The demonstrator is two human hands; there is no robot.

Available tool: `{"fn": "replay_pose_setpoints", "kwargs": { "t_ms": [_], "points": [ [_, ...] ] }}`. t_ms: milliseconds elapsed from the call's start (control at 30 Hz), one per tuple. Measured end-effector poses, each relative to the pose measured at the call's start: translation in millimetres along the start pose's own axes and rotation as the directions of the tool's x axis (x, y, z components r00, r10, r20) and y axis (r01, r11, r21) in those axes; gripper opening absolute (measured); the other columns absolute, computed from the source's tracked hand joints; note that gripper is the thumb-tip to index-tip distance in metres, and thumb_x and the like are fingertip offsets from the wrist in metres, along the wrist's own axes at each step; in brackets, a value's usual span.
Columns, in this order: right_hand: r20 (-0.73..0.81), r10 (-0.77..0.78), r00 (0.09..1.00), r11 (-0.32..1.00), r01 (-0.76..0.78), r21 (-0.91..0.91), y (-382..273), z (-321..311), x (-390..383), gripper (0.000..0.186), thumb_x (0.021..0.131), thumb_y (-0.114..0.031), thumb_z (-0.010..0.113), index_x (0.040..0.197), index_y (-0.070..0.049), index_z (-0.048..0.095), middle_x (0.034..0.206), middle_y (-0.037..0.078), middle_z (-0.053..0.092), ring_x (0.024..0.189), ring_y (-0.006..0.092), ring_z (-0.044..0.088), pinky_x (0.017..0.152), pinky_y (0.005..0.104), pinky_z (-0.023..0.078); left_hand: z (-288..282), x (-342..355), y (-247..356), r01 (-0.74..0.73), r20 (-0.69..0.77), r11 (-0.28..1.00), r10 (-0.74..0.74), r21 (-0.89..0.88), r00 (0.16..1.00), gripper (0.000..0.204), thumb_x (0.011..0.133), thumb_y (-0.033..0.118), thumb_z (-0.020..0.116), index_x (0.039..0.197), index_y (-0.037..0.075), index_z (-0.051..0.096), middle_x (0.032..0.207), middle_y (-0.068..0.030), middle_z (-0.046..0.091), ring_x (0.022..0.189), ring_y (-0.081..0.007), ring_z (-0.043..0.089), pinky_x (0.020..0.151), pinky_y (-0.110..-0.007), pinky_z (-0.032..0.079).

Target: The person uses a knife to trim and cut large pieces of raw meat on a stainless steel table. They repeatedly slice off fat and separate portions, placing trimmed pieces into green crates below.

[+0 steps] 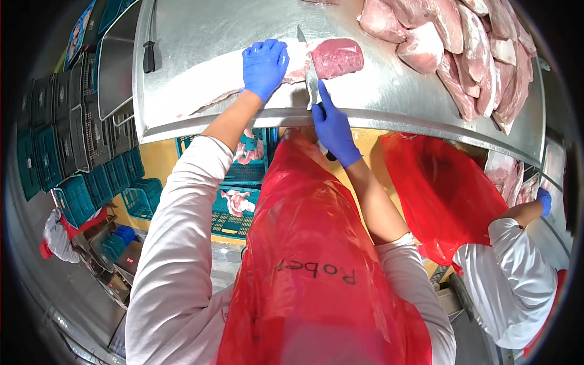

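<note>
A long piece of pork [333, 59], pale fat along most of it and red lean at the right end, lies across the steel table [188, 36]. My left hand [264, 67], in a blue glove, presses flat on its pale part with fingers outstretched. My right hand [334, 128], also gloved in blue, grips a knife [312, 76] by its dark handle. The blade crosses the meat just left of the red lean, its tip pointing away from me. Another knife [149, 56] with a black handle lies at the table's left.
Several raw meat pieces [450, 30] are heaped at the table's right. Stacked crates [82, 140] stand left; a crate with trimmings [234, 225] sits below the table. A co-worker in white sleeves and red apron [505, 267] is close at my right; another [61, 237] is at far left.
</note>
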State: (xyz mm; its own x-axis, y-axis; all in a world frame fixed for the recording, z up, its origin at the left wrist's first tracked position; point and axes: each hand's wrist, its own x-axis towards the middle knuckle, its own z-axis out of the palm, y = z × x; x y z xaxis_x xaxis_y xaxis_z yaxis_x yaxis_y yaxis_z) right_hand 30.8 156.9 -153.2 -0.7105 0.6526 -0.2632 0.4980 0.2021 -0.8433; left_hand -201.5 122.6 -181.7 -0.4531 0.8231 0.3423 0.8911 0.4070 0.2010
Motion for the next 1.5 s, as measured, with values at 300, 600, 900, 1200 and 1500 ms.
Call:
{"fn": "replay_pose_setpoints", "kwargs": {
  "t_ms": [300,600,900,1200,1500],
  "points": [
    [0.134,0.077,0.988,0.996,-0.083,0.037,15,-16,-112,0.061,0.100,-0.017,0.054,0.156,-0.022,0.034,0.080,0.017,0.064,0.066,0.0250,0.063,0.069,0.0372,0.051,-6,-3,-12,-0.041,0.081,0.999,0.041,-0.004,0.996,0.020,0.095,0.030,0.056,0.103,0.017,0.069,0.105,-0.0040,0.065,0.098,-0.0282,0.061,0.085,-0.044,0.044],
    [-0.052,0.064,0.997,0.995,-0.060,0.083,23,-72,-156,0.060,0.098,-0.012,0.057,0.154,-0.008,0.035,0.087,0.023,0.066,0.075,0.0337,0.067,0.069,0.0383,0.052,-23,8,34,-0.005,0.245,1.000,0.012,-0.028,0.969,0.043,0.086,0.042,0.067,0.112,0.008,0.065,0.100,-0.0164,0.066,0.093,-0.0352,0.065,0.081,-0.048,0.051],
    [0.008,0.029,1.000,0.999,-0.029,-0.024,2,-25,-73,0.064,0.099,-0.017,0.054,0.157,-0.016,0.029,0.098,0.026,0.067,0.088,0.0430,0.066,0.075,0.0486,0.051,-27,9,7,0.626,0.529,0.637,-0.374,-0.450,0.761,0.025,0.076,0.023,0.075,0.090,0.002,0.074,0.083,-0.0142,0.074,0.076,-0.0227,0.071,0.073,-0.033,0.057],
    [-0.053,-0.218,0.975,0.973,0.212,-0.096,35,10,-50,0.064,0.099,-0.021,0.051,0.157,-0.017,0.025,0.091,0.024,0.066,0.071,0.0439,0.064,0.065,0.0555,0.050,-30,7,8,0.698,0.609,0.258,-0.350,-0.668,0.712,0.014,0.086,0.007,0.071,0.092,-0.005,0.070,0.083,-0.0106,0.072,0.074,-0.0171,0.069,0.071,-0.029,0.057],
    [-0.262,-0.302,0.917,0.950,0.313,0.001,2,36,7,0.058,0.098,-0.015,0.057,0.152,-0.014,0.039,0.078,0.025,0.063,0.070,0.0428,0.063,0.062,0.0500,0.049,-33,24,-1,0.680,0.626,0.216,-0.272,-0.701,0.731,0.010,0.085,0.004,0.069,0.091,-0.004,0.069,0.084,-0.0096,0.070,0.075,-0.0160,0.068,0.072,-0.028,0.056]
  ]
}}
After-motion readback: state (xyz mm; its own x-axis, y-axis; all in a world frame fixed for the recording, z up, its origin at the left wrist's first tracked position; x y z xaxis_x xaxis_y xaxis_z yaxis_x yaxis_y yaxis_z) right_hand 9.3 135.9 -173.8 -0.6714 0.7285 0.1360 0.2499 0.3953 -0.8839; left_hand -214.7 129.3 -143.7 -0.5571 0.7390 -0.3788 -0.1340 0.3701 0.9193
